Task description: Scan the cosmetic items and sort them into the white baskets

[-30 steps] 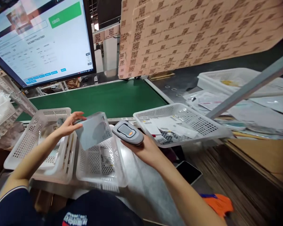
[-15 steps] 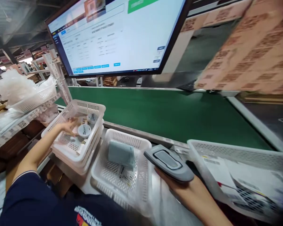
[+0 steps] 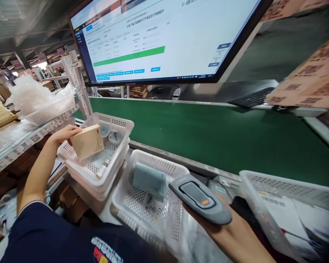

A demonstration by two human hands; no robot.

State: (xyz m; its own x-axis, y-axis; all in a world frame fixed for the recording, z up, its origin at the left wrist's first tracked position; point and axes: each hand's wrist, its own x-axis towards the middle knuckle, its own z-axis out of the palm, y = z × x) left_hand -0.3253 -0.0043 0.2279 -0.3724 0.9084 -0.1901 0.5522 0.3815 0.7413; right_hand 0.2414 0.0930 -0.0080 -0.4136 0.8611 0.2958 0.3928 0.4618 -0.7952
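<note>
My left hand [image 3: 67, 133] grips a cream-coloured box [image 3: 88, 141] by its left end, holding it tilted over the top one of several stacked white baskets [image 3: 123, 126]. Inside that basket lie two round lidded tubs [image 3: 115, 137] and a small vial [image 3: 102, 169]. My right hand [image 3: 221, 233] is closed around a grey barcode scanner [image 3: 200, 199], which has an orange light lit on top. The scanner hangs by the right side of a middle white basket [image 3: 126, 170]. In this basket rest a grey-blue box [image 3: 149, 179] and a clear packet with a label [image 3: 150, 202].
A green conveyor belt [image 3: 170, 128] runs behind the baskets. Above it hangs a large monitor [image 3: 142, 44]. On the right stands a white basket [image 3: 249, 175] with papers. At left a shelf [image 3: 19, 146] carries plastic bags. A keyboard [image 3: 252, 98] lies beyond the belt.
My left hand has lifted the cream box inside the stacked basket. The scanner's orange light has come on, and a green bar shows lower on the monitor. The view has shifted left.
</note>
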